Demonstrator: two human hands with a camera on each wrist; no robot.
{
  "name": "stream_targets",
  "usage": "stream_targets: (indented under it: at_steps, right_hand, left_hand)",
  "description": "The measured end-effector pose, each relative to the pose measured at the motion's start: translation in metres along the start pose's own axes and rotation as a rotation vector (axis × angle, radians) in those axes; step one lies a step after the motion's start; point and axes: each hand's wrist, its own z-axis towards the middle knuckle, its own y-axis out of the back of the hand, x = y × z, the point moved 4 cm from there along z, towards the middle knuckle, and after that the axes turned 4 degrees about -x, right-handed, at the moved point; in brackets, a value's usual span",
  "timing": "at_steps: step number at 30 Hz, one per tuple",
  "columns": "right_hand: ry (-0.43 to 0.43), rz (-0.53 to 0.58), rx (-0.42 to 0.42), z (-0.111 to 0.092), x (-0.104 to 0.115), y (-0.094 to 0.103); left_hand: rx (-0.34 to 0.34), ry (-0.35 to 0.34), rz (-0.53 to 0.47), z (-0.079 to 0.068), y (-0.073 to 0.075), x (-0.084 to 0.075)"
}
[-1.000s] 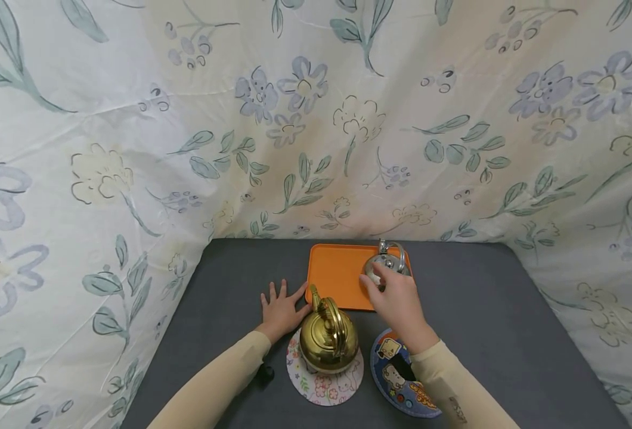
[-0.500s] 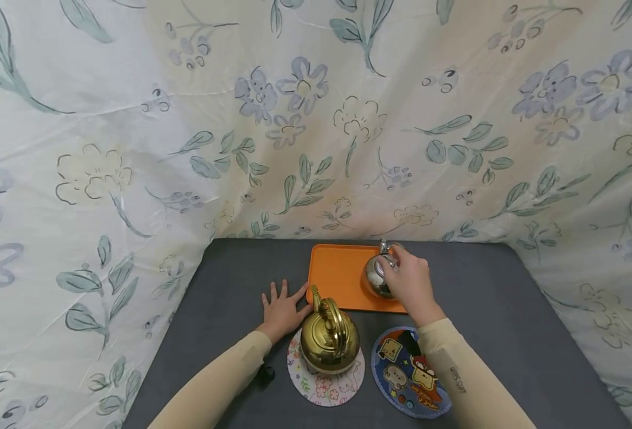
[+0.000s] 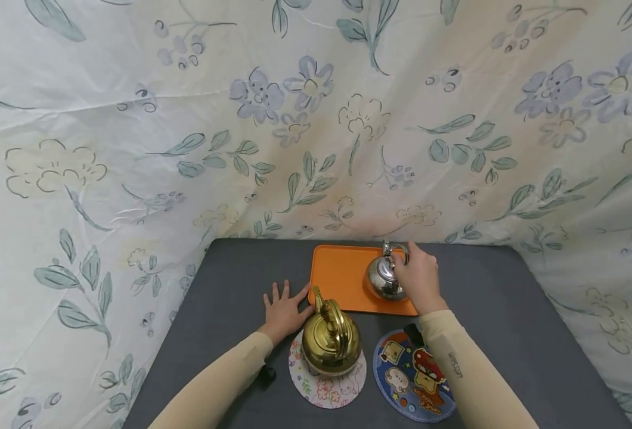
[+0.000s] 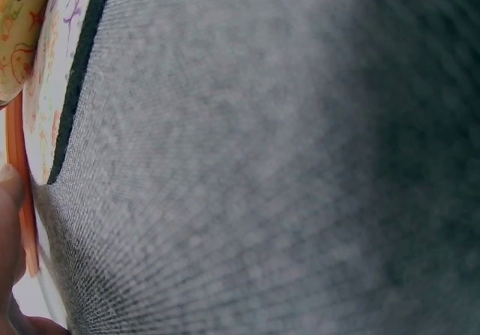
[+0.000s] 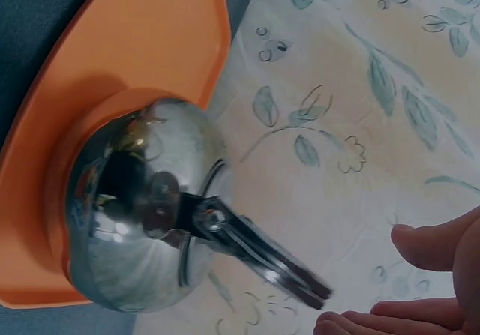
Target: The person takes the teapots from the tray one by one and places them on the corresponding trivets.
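A silver kettle (image 3: 386, 277) stands upright on the right part of an orange tray (image 3: 340, 268). Beside its raised handle (image 5: 274, 264) is my right hand (image 3: 420, 283); the right wrist view shows thumb and fingers apart, with a gap to the handle. My left hand (image 3: 284, 313) lies with spread fingers on the dark table, its thumb side at the tray's left edge. Close to that hand, a golden kettle (image 3: 331, 345) sits on a round pink-and-white floral mat (image 3: 324, 393). In the left wrist view only part of the left hand (image 4: 11, 252) shows.
A round blue cartoon mat (image 3: 402, 381) lies right of the floral one, partly under the right sleeve. Floral cloth (image 3: 348, 119) hangs behind the dark table (image 3: 482, 310) and at its sides. Something small and black (image 3: 266, 375) shows by the left sleeve.
My right hand has moved from over the silver kettle's lid rightward to beside its handle. The left hand has stayed by the tray. The head view has shifted slightly.
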Motion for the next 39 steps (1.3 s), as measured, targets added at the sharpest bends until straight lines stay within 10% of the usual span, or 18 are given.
stream_targets:
  at_steps: [39]
  right_hand:
    - [-0.187,0.025,0.062,0.019,-0.025,-0.022]
  left_hand:
    - [-0.016,0.016,-0.012,0.011,-0.002,-0.001]
